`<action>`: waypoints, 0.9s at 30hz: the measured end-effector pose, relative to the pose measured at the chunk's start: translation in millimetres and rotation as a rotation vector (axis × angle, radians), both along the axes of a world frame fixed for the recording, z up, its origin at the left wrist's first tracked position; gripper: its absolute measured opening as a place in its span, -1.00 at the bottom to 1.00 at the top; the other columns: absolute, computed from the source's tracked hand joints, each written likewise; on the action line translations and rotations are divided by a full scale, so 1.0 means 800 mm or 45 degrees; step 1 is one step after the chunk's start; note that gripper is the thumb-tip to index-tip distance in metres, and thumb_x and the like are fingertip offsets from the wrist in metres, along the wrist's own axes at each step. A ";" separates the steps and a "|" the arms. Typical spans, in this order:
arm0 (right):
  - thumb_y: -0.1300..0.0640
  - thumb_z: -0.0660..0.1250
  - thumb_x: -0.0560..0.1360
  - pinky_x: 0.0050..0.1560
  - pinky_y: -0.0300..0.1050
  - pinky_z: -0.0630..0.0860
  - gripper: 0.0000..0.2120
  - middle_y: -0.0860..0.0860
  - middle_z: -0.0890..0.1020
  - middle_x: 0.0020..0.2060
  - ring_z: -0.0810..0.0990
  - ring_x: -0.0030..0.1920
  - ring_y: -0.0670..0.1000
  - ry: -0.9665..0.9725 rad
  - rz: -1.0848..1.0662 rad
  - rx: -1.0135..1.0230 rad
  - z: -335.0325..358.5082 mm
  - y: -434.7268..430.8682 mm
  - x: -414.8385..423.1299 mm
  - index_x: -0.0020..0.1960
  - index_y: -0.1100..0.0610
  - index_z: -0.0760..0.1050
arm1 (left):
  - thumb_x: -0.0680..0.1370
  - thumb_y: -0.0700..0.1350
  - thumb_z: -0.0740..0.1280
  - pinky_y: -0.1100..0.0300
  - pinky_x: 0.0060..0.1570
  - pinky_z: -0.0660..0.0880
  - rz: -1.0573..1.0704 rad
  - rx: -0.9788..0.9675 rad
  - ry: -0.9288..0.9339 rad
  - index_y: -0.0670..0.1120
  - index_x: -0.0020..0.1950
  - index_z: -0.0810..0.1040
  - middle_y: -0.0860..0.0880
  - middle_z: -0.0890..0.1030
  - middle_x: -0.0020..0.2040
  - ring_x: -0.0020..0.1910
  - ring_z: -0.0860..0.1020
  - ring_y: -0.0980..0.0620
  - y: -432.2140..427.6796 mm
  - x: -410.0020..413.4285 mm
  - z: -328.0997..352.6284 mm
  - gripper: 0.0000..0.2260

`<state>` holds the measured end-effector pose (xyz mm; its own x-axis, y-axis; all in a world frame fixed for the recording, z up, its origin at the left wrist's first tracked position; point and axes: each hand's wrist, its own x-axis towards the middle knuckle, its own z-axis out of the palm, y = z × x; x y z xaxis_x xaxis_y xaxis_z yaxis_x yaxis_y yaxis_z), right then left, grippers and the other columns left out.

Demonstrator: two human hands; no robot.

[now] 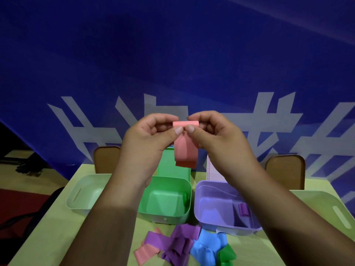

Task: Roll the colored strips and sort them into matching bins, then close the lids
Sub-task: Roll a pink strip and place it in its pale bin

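Both hands are raised mid-frame: left hand (151,131) and right hand (211,131) each pinch the pink strip (186,144) with thumb and curled fingers, its tail hanging.

The pink strip (186,148) is held aloft, top end rolled, tail hanging loose. The green bin (165,215) and purple bin (211,214) stand open side by side — a rolled purple strip (243,209) inside the latter, loose strips (184,244) heaped in front.

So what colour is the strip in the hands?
Pink strip, seen best in the head view.
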<state>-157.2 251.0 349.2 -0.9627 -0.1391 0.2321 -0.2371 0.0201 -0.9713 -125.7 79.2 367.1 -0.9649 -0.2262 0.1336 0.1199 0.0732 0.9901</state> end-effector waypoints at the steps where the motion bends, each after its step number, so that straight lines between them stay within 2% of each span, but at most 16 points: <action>1: 0.08 0.50 0.60 -0.07 -0.07 0.62 -0.87 0.10 0.67 -0.07 0.65 -0.12 -0.01 0.013 -0.010 0.011 0.000 0.001 -0.001 0.13 -0.07 0.65 | 0.57 -0.25 0.53 0.04 0.11 0.72 -0.007 0.005 -0.003 -0.06 0.18 0.73 -0.08 0.77 0.01 0.05 0.76 -0.05 0.001 0.000 0.001 -0.79; 3: 0.10 0.49 0.61 -0.10 -0.16 0.58 -0.88 0.09 0.67 -0.09 0.61 -0.14 -0.11 0.028 -0.012 -0.002 0.000 0.004 -0.002 0.12 -0.06 0.65 | 0.58 -0.25 0.52 -0.01 0.15 0.71 -0.030 0.040 -0.026 -0.07 0.22 0.71 -0.08 0.78 0.04 0.08 0.76 -0.07 0.004 0.000 0.002 -0.77; 8: 0.18 0.49 0.60 -0.05 -0.25 0.60 -0.83 -0.07 0.68 -0.14 0.63 -0.12 -0.19 0.047 0.008 -0.015 0.001 0.010 -0.002 0.12 -0.05 0.65 | 0.61 -0.18 0.49 -0.02 0.12 0.72 -0.051 0.091 -0.066 -0.12 0.22 0.71 -0.12 0.78 0.04 0.07 0.76 -0.13 0.011 0.002 0.003 -0.81; 11: 0.18 0.49 0.59 0.02 -0.17 0.64 -0.80 -0.06 0.71 -0.07 0.68 -0.05 -0.13 0.030 0.030 -0.037 -0.001 0.013 0.000 0.16 -0.04 0.65 | 0.61 -0.23 0.48 0.01 0.08 0.72 -0.041 0.070 -0.046 -0.13 0.21 0.71 -0.13 0.78 0.01 0.05 0.76 -0.15 0.015 0.003 0.001 -0.82; 15: 0.04 0.49 0.60 0.02 0.01 0.68 -0.86 0.00 0.71 -0.03 0.70 -0.02 -0.02 -0.012 0.000 -0.009 -0.002 0.020 0.002 0.16 -0.08 0.65 | 0.60 -0.26 0.49 0.00 0.10 0.73 -0.045 0.034 -0.027 -0.10 0.22 0.70 -0.11 0.78 0.03 0.06 0.77 -0.08 0.017 0.006 0.001 -0.79; 18: 0.00 0.47 0.62 -0.15 -0.11 0.66 -0.89 -0.04 0.70 -0.06 0.67 -0.08 -0.09 0.012 -0.050 0.047 -0.002 0.025 0.003 0.13 -0.11 0.66 | 0.61 -0.26 0.48 0.02 0.10 0.73 -0.076 0.043 -0.039 -0.09 0.22 0.70 -0.11 0.78 0.04 0.07 0.77 -0.07 0.022 0.011 0.002 -0.79; 20: 0.02 0.48 0.61 -0.18 -0.16 0.63 -0.88 -0.08 0.69 -0.08 0.67 -0.06 -0.09 0.010 -0.051 0.058 -0.003 0.028 0.006 0.14 -0.12 0.66 | 0.61 -0.22 0.49 0.02 0.10 0.73 -0.086 0.071 -0.061 -0.10 0.23 0.70 -0.10 0.78 0.04 0.06 0.77 -0.07 0.026 0.014 0.002 -0.80; 24: 0.11 0.49 0.61 -0.03 -0.17 0.61 -0.83 -0.15 0.67 -0.15 0.65 -0.09 -0.17 0.027 -0.037 0.032 0.000 0.033 0.014 0.17 -0.07 0.67 | 0.62 -0.09 0.50 -0.11 0.16 0.71 -0.063 0.058 -0.070 -0.07 0.17 0.74 -0.11 0.78 0.04 0.06 0.77 -0.12 0.031 0.018 -0.001 -0.85; 27: 0.11 0.49 0.61 0.01 -0.11 0.66 -0.81 -0.06 0.70 -0.10 0.69 -0.05 -0.12 -0.015 0.002 -0.031 0.000 0.037 0.020 0.20 -0.04 0.66 | 0.62 -0.11 0.51 -0.13 0.18 0.70 -0.048 0.048 -0.049 -0.06 0.18 0.74 -0.12 0.77 0.06 0.09 0.76 -0.14 0.034 0.021 -0.003 -0.85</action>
<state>-141.3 281.0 349.0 -0.9652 -0.1348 0.2243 -0.2258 -0.0037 -0.9742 -109.0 106.7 365.1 -0.9770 -0.1941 0.0882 0.0836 0.0316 0.9960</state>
